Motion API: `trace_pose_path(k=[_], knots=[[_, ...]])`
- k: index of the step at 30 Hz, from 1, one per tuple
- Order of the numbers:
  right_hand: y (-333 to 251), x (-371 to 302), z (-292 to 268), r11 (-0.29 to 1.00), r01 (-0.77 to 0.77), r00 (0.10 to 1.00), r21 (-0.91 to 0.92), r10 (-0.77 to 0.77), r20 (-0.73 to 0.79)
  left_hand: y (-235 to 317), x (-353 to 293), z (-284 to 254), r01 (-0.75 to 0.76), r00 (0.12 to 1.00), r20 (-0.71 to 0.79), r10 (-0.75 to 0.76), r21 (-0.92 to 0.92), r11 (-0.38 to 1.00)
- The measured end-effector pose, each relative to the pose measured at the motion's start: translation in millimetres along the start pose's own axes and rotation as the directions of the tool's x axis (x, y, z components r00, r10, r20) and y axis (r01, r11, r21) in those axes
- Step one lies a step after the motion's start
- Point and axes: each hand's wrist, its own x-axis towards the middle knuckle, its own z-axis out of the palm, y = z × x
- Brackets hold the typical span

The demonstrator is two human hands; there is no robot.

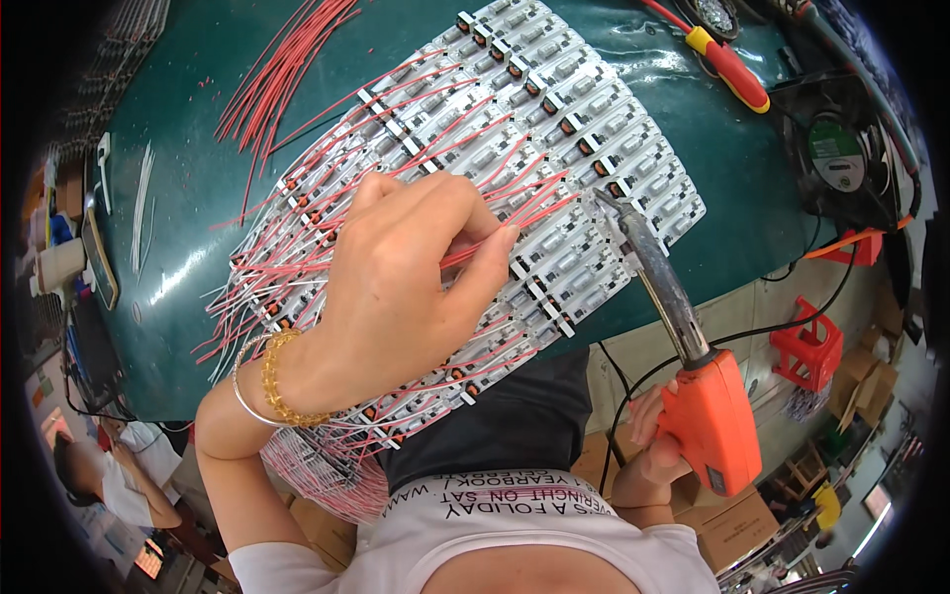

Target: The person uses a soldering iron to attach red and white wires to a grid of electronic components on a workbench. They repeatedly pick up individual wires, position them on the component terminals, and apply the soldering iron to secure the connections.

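My left hand [416,262] is above a broad panel of small white circuit boards [594,94], its thumb and forefinger closed on red wires [458,258]. The wires pass from the pinch toward the boards on the right. My right hand [655,445] grips an orange soldering gun [714,421] by its handle. Its dark metal barrel [653,262] slants up and left over the panel, the tip close to the wire ends; whether they touch I cannot tell. Many red and white wires trail from the boards beneath my left wrist.
Loose red wires [287,74] lie on the green table [198,247] at the far left. A red-and-yellow screwdriver [730,71] and a black fan-like device [836,148] are at the right. A black cable [737,342] runs near a red stool [807,346].
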Motion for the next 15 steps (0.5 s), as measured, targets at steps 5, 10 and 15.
trace_pose_path(k=[5, 10, 15], knots=[[-1, 13, -2, 0.974, 0.035, 0.986, 0.225, -0.070, 0.148, -1, -1, 1, 0.007, 1.000, 0.001, -0.007, 0.015, 1.000], [-1, 14, 0, 0.977, 0.064, 0.985, 0.203, -0.095, 0.145, 1, 0, 1, 0.003, 1.000, 0.005, -0.003, 0.029, 1.000], [-14, 20, 1, 0.977, -0.009, 0.983, 0.211, -0.030, 0.181, 1, -1, 1, 0.041, 0.999, -0.016, -0.042, -0.076, 0.996]])
